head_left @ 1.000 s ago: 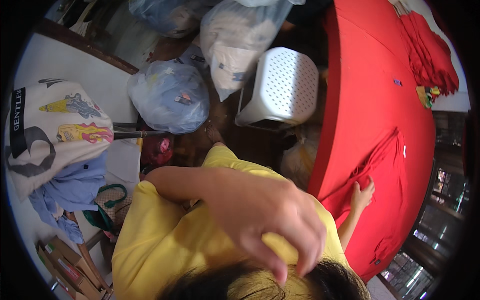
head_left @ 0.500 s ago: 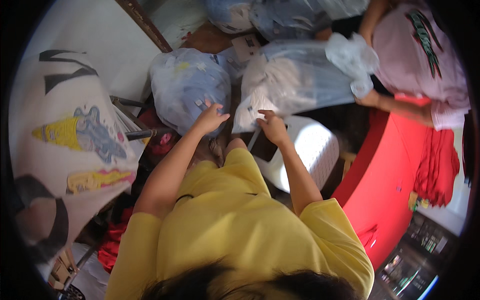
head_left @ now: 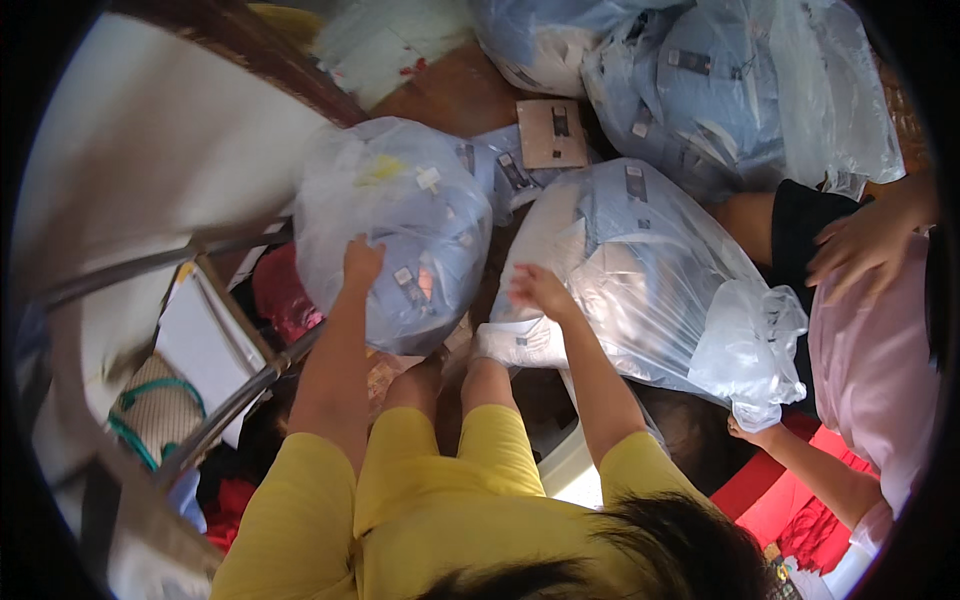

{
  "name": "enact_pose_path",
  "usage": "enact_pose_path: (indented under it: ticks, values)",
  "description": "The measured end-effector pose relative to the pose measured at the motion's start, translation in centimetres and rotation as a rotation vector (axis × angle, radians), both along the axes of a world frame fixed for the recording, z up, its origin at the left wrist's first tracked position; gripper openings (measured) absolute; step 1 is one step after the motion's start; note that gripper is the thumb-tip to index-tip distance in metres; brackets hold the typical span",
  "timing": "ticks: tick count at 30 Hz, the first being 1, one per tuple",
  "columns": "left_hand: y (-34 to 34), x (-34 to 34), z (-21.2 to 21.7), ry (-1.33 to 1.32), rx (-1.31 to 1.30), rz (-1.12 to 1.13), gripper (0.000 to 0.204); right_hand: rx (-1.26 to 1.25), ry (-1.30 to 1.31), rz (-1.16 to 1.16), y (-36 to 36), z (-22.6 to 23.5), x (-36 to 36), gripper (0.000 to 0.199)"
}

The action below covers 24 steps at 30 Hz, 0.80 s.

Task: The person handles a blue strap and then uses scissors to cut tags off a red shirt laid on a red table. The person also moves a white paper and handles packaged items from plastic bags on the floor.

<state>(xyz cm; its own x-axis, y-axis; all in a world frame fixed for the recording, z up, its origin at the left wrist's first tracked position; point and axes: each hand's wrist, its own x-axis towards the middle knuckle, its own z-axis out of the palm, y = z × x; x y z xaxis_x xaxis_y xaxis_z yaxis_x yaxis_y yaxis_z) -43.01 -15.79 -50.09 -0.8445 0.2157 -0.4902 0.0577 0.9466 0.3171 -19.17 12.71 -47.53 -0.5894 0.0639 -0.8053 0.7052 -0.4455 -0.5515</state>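
My left hand is against the near left side of a clear plastic bag packed with folded light-blue garments. Its fingers are bent and closed on the plastic. Between that bag and a second one, my right hand hovers with loosely curled fingers, partly blurred, and nothing visible in them. The second clear bag, full of light-blue and white garments, lies to the right, its gathered neck pointing at a co-worker. One hand of the co-worker is at that neck; the other hand is raised above it.
More filled clear bags stand at the back right. A flat beige packet lies behind the two bags. Metal rails run along the left beside papers. A white plastic stool and red cloth are near on the right.
My view has tilted forward and shifted. The right bag has come down beside my right knee, over the stool. My left hand has moved onto the left bag; the co-worker's upper hand has left the plastic.
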Motion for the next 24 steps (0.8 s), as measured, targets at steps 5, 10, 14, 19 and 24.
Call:
enact_pose_path:
  ticks: [5, 10, 14, 19, 24]
  values:
    - [5.9, -2.9, -4.8, 0.077, 0.209, -0.067, 0.041, -0.09, 0.109, -0.6, 5.9, -13.4, -10.0, 0.048]
    - [14.2, -2.9, -10.4, 0.224, 0.361, -0.457, 0.041, 0.368, -0.133, -0.517, 13.6, -22.9, -19.1, 0.044]
    - [17.6, -4.6, -13.9, 0.324, 0.263, -0.637, 0.056, 1.141, -0.135, 0.189, 22.9, -29.7, -20.6, 0.058]
    - [13.4, -4.9, -17.2, 0.332, -0.061, -0.75, 0.069, 1.211, -0.493, -0.016, 27.7, -31.0, -22.4, 0.042]
    - [10.0, -6.1, -19.0, 0.37, 0.054, -0.751, 0.07, 1.268, -0.722, -0.072, 32.3, -38.1, -20.6, 0.07]
